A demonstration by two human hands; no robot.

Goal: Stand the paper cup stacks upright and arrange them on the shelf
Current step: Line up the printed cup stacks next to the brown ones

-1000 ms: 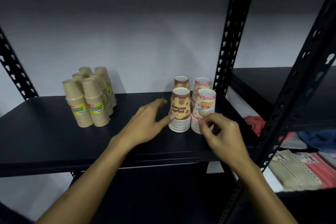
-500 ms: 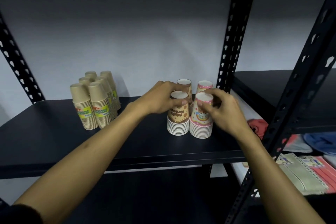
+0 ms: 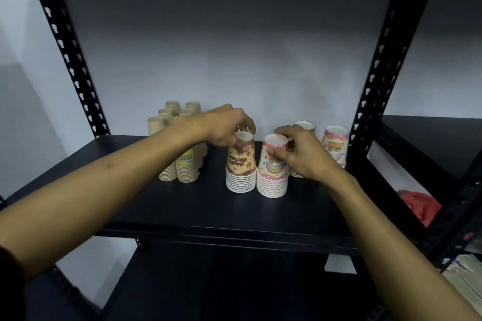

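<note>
Brown stack (image 3: 240,164): upright, rims down on the shelf (image 3: 156,206), and it's our landmark.
Left hand (image 3: 227,125): over the brown stack's top, fingers curled round the uppermost cup, thumb on its front. Gripping!
Pink stack (image 3: 272,166): upright, just right of the brown stack, sides about touching.
Right hand (image 3: 302,152): clamped on the pink stack's top, fingers curled round the upper cup.
Rear pair: another brown-rimmed stack (image 3: 305,126) behind and right of the landmark, mostly hidden by the right hand; a second pink stack (image 3: 336,146) farther right beside the post (image 3: 375,65). Both upright.
Kraft stacks (image 3: 182,169): a tidy cluster left of the landmark, all standing.
Progress: every visible stack stands, so looks nearly done. Left, I'd judge: nudging this front pair into line, then letting go.
</note>
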